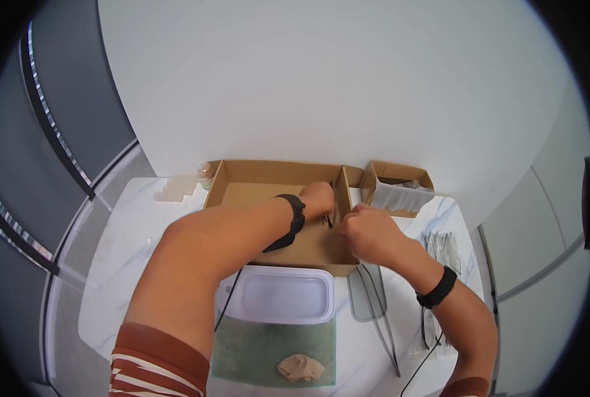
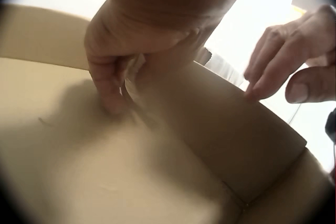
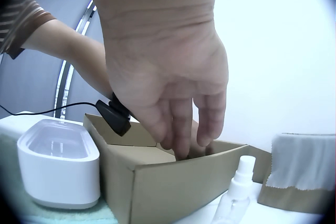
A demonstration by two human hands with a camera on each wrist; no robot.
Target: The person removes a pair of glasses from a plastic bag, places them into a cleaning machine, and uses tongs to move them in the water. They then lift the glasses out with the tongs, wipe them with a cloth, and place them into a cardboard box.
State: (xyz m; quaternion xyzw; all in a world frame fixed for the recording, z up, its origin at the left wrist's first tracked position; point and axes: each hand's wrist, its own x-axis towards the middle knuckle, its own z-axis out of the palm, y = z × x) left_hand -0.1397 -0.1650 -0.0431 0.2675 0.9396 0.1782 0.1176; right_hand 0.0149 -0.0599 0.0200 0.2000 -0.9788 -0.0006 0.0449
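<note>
A shallow cardboard box (image 1: 275,171) stands at the far side of the table. My left hand (image 1: 317,200) reaches into it beside its right wall, fingers pointing down at the floor of the box. A small dark thin thing (image 1: 328,221) shows right by those fingers. In the left wrist view the thumb and fingers of the left hand (image 2: 121,61) curve close together near the floor; I cannot tell whether they pinch it. My right hand (image 1: 374,235) hovers at the box's right wall, its fingers (image 3: 181,124) hanging loosely down, fingertips right at the top edge.
Before the box, a white tub (image 1: 282,294) stands by a green towel (image 1: 268,351) bearing a crumpled beige cloth (image 1: 300,368). A spray bottle (image 3: 239,187) stands outside the right wall. A smaller carton (image 1: 401,185), clear plastic packets (image 1: 444,248) and a glass jar (image 1: 205,175) surround it.
</note>
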